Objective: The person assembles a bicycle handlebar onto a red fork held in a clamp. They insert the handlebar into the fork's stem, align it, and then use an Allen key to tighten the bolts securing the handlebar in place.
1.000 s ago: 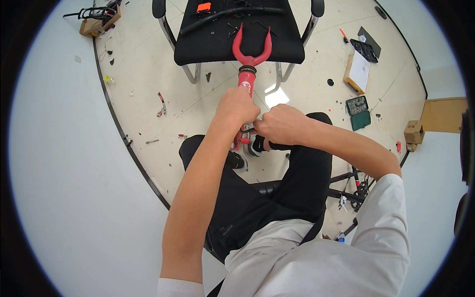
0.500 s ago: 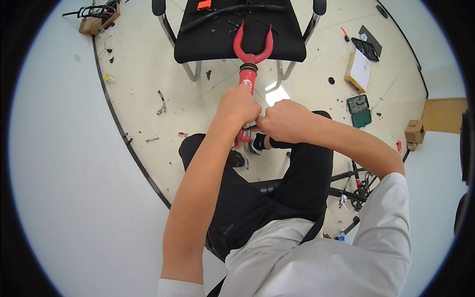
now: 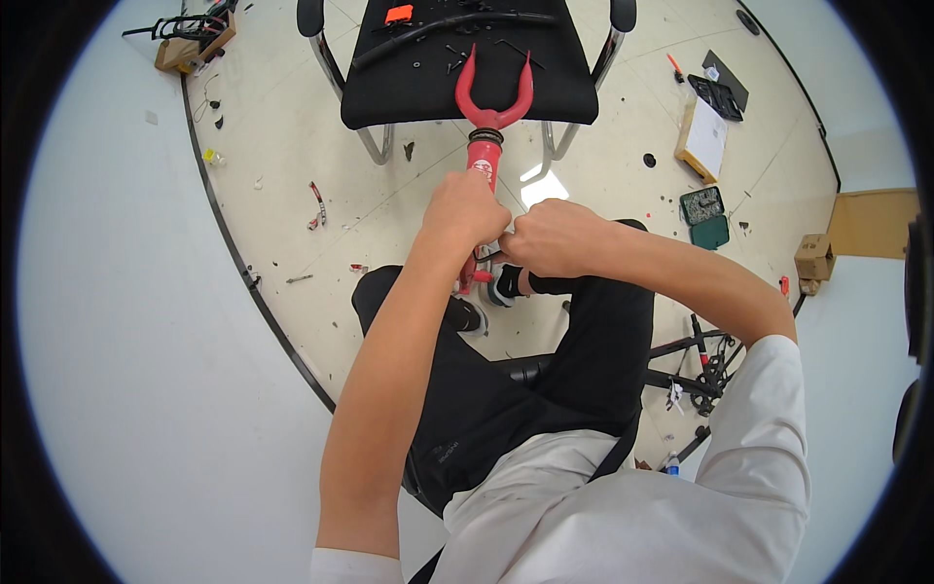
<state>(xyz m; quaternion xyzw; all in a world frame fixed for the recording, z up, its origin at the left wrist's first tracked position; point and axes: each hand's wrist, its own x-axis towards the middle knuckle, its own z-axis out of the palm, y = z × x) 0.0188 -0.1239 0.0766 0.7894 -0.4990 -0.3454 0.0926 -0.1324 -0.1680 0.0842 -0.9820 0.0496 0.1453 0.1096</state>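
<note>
My left hand [image 3: 465,210] is closed around the red tube of a bicycle frame [image 3: 483,159], just behind its black headset rings [image 3: 485,136]. Beyond the rings, a red fork [image 3: 494,119] points away from me, its two prongs over the black chair seat. Close beside the left hand, my right hand [image 3: 553,238] is closed in a fist. A thin dark bent tool, which looks like a hex key [image 3: 488,257], sticks out under its fingers next to the frame. Both hands hide the middle of the tube; more red frame [image 3: 467,280] shows below them.
On the chair [image 3: 389,102] lie a black bar [image 3: 457,21], an orange piece [image 3: 399,15] and several small bolts. A green case [image 3: 710,232], a white-topped box [image 3: 702,141] and scattered parts lie on the floor to the right. A black frame with cranks [image 3: 705,375] lies beside my right leg.
The dark tool by my right hand shows at a slightly different angle, and the right fist has shifted a little. My left hand keeps its grip on the red tube.
</note>
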